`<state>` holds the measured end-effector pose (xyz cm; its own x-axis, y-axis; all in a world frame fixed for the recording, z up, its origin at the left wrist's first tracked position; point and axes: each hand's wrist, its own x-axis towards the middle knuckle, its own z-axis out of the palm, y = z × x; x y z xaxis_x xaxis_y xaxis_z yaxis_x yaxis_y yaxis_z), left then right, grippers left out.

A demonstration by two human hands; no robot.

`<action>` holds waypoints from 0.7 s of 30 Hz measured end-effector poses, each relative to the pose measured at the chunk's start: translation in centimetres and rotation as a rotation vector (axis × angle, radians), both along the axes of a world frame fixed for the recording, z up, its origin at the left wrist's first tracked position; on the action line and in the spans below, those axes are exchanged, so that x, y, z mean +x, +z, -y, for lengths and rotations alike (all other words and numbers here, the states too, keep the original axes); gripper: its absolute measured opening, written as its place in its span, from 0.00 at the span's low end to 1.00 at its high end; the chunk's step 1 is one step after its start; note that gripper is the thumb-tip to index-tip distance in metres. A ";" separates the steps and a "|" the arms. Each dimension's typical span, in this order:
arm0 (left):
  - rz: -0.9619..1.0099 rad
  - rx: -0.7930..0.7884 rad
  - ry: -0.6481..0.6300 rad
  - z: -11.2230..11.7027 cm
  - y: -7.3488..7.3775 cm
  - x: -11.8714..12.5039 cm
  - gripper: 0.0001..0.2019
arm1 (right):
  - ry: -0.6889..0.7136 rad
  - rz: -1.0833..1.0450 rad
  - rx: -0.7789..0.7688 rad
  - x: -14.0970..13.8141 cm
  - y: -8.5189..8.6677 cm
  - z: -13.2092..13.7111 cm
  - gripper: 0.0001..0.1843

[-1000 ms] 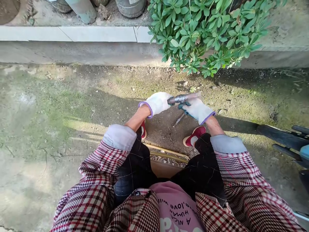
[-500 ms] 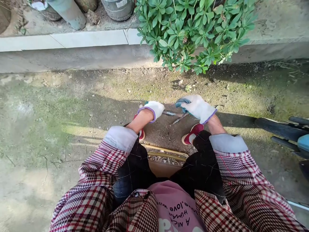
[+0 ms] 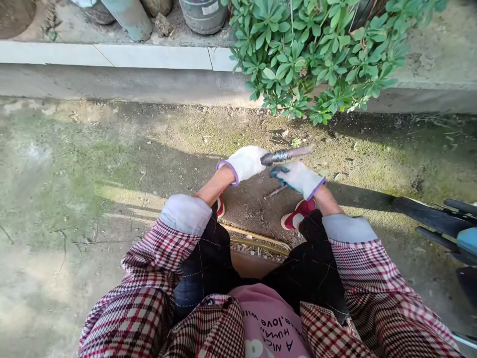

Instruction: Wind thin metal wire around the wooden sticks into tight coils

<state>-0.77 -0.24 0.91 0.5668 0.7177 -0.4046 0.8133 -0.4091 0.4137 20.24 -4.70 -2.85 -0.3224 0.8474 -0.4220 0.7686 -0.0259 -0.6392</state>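
My left hand (image 3: 246, 163) wears a white knit glove with a purple cuff. It is closed around a wooden stick (image 3: 303, 150) that has silvery wire (image 3: 282, 155) wound about its middle; the stick's far end is smeared by motion and points right. Just below the stick is my right hand (image 3: 298, 179), in a matching glove with dark blue-green fingers. Those fingers are curled, and a thin, dark metal tool (image 3: 275, 193) sticks out beneath them to the left. The glove hides its other end, so its exact kind is unclear.
A leafy green bush (image 3: 290, 59) overhangs a low tiled ledge (image 3: 156, 55) ahead. Pots, among them a dark bucket (image 3: 204, 15), stand on that ledge. At right lies a dark wheel-like object (image 3: 428, 214). Red shoes (image 3: 298, 214) stand on the mossy ground (image 3: 74, 179).
My left hand has moved up and right, and the wire-wound stick has swung up to point right, above my right hand. My right hand has dropped slightly. The view has shifted a little.
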 end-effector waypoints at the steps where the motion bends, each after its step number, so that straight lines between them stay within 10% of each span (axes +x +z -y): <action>1: -0.021 0.016 0.041 -0.2 -0.2 -0.2 0.16 | 0.020 0.022 -0.028 -0.6 0.2 0.3 0.12; 5: -0.197 0.128 0.141 -0.5 -1.5 -1.2 0.19 | 0.094 0.014 -0.039 -2.0 1.8 1.3 0.15; 11: -0.424 -0.003 -0.030 0.0 -2.2 -0.9 0.19 | 0.018 -0.004 -0.040 -0.7 3.2 1.3 0.16; 21: -0.290 0.025 -0.289 2.5 -3.3 1.7 0.17 | -0.149 0.130 0.046 1.9 2.2 -0.6 0.15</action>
